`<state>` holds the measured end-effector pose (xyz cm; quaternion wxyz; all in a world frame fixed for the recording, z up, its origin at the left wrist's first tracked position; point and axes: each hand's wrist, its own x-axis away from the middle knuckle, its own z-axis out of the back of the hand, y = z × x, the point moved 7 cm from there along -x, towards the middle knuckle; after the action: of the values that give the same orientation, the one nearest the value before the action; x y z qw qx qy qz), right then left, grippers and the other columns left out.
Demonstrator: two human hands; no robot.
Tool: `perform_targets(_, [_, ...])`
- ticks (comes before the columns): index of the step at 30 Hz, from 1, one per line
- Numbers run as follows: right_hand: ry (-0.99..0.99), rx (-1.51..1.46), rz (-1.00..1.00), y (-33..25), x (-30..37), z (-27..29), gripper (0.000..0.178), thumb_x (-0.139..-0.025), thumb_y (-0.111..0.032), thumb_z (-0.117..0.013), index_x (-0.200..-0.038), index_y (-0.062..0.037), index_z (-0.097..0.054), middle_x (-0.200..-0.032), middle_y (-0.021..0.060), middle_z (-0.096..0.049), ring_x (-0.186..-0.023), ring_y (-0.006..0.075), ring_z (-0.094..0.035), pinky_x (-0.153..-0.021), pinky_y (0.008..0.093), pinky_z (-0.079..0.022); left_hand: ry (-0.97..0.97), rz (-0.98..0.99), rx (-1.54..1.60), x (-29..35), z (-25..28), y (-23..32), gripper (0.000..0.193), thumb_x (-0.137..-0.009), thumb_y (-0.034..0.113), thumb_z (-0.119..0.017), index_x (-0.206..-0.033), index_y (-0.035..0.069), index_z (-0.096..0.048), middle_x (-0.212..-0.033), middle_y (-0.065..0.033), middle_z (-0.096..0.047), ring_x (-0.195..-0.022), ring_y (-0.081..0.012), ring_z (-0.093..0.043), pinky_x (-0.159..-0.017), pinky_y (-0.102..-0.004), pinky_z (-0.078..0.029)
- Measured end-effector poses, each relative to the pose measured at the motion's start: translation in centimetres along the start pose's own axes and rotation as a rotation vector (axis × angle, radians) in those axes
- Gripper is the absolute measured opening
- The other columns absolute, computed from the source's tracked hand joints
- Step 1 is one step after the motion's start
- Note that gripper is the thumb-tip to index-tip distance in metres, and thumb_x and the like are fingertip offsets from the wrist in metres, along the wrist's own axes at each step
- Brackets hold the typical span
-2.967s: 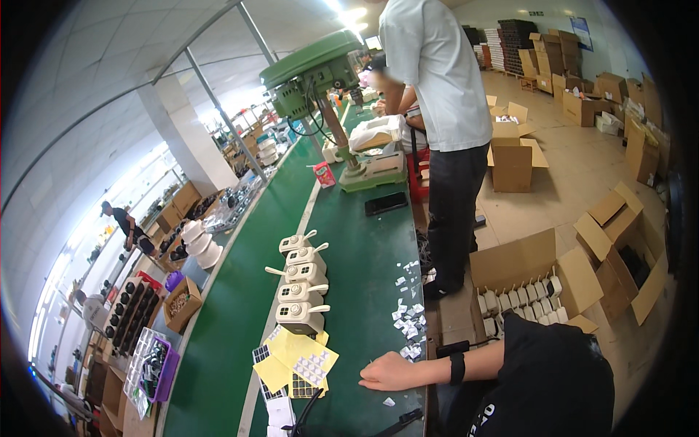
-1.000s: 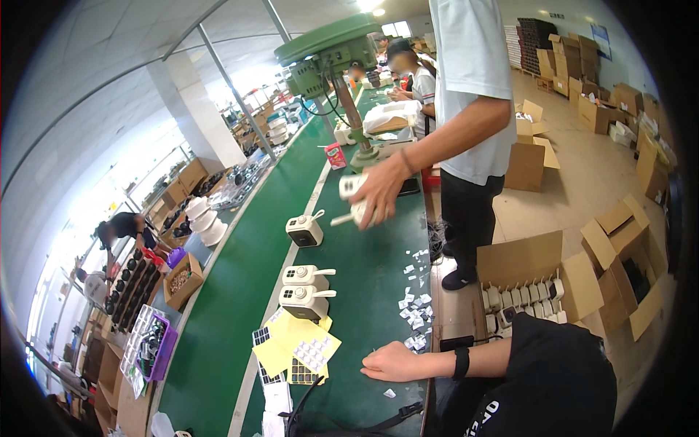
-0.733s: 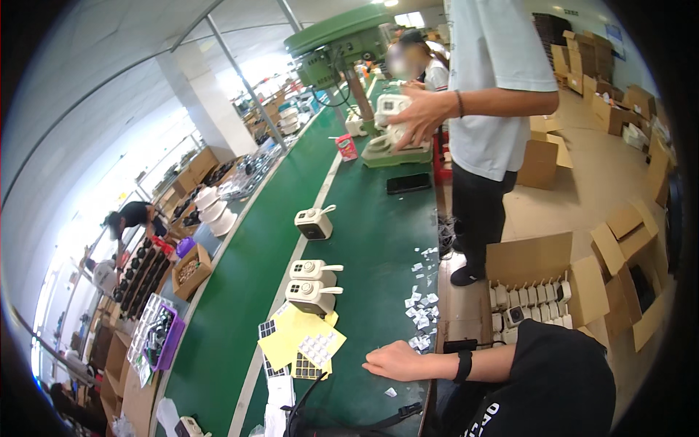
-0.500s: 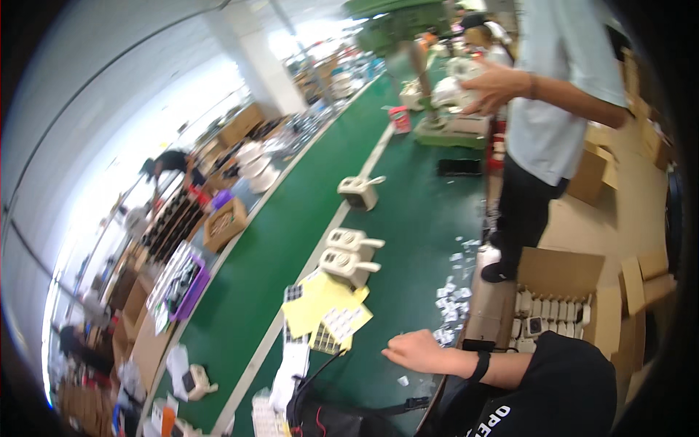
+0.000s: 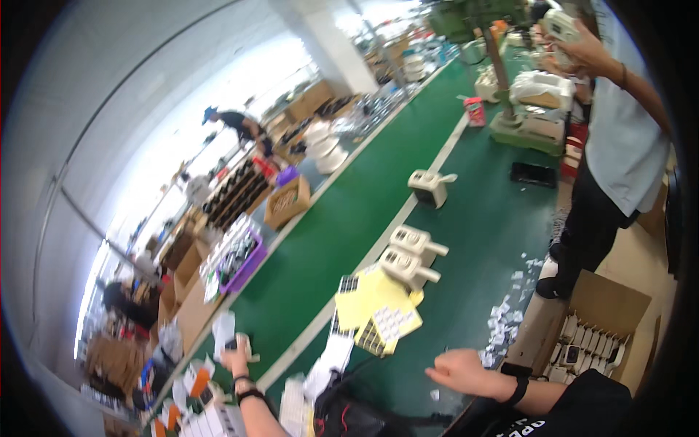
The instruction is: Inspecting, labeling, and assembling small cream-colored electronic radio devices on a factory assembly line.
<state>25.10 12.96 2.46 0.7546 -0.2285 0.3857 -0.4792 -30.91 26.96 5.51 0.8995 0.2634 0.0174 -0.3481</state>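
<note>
On the left side of the green table, my left hand (image 5: pixel 234 358) is closed round a small cream boxy device (image 5: pixel 253 357) with a stubby handle; my fingers hide most of it. My right hand (image 5: pixel 460 373) hovers over the near right part of the table, fingers curled together; whatever may be inside them is hidden. Ahead of it lie yellow sticker sheets (image 5: pixel 364 302) and a white label sheet (image 5: pixel 395 325). Two matching cream devices (image 5: pixel 409 264) stand side by side at the far edge of the sheets, and another cream device (image 5: pixel 428 188) stands farther off.
Small white paper scraps (image 5: pixel 502 328) litter the right table edge. A black bag (image 5: pixel 353 415) lies near me. At right, an open carton (image 5: pixel 608 306) holds several cream devices. A co-worker (image 5: pixel 619 138) stands beyond, near a green machine base (image 5: pixel 528 131). A purple tray (image 5: pixel 247 266) sits at left.
My left hand has come into view and reached the cream device at the left. The view has swung, shifting the scene rightward. The co-worker's hands now hold a cream device higher up.
</note>
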Motion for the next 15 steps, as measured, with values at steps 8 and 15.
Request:
perform_targets(8, [-0.106, 0.015, -0.040, -0.9, -0.1, -1.4, 0.037, -0.082, -0.032, -0.058, -0.057, -0.0104, -0.043, -0.053, 0.0053, -0.046, -0.051, 0.0247, -0.053, -0.043, 0.0352, -0.039, -0.555, -0.096, 0.608, -9.6, -9.2, 4.6, 0.072, -0.080, 0.030, -0.062, -0.128, -0.008, -0.026, -0.125, -0.0261, -0.039, -0.108, -0.0397, -0.049, -0.097, -0.0478, -0.034])
perform_targets(15, [0.033, -0.023, -0.010, -0.8, -0.7, -1.1, 0.041, -0.083, -0.034, -0.058, -0.056, -0.0098, -0.039, -0.051, 0.0041, -0.042, -0.049, 0.0230, -0.051, -0.042, 0.0329, -0.038, -0.482, -0.110, 0.422, -10.1, -10.3, 5.6, 0.070, -0.079, 0.038, -0.059, -0.125, -0.008, -0.032, -0.121, -0.0243, -0.044, -0.106, -0.0372, -0.051, -0.095, -0.0466, -0.037])
